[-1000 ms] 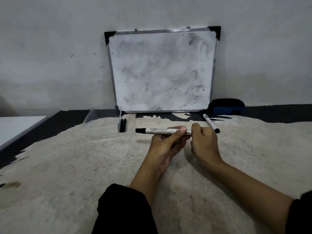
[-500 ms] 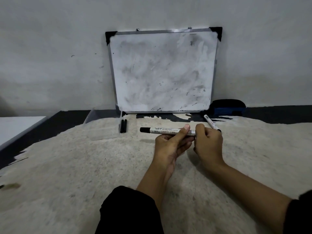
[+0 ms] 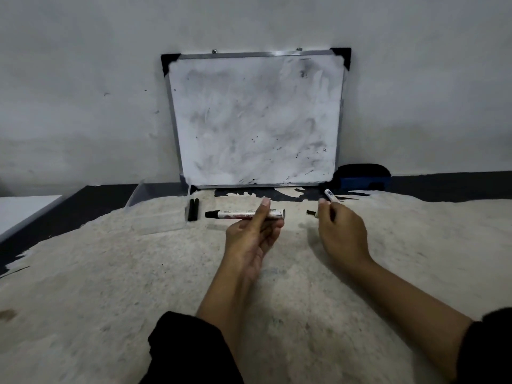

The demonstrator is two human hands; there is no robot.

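Observation:
My left hand (image 3: 250,234) holds a white marker (image 3: 243,214) level above the table, thumb on top and fingers curled under it. The marker's black tip points left and its right end looks open. A short gap to the right, my right hand (image 3: 340,231) pinches a small dark piece (image 3: 311,213) at the same height as the marker. A smudged whiteboard (image 3: 255,120) leans on the wall behind.
A second white marker (image 3: 329,195) lies behind my right hand. Two black pieces (image 3: 193,209) lie side by side next to a clear plastic box (image 3: 155,209). A blue and black eraser (image 3: 360,179) sits at the board's right foot. The table top (image 3: 110,273) is worn and pale.
My right hand, which was gripping the marker's right end, has moved right and come away with a small dark piece. My left hand still holds the marker level.

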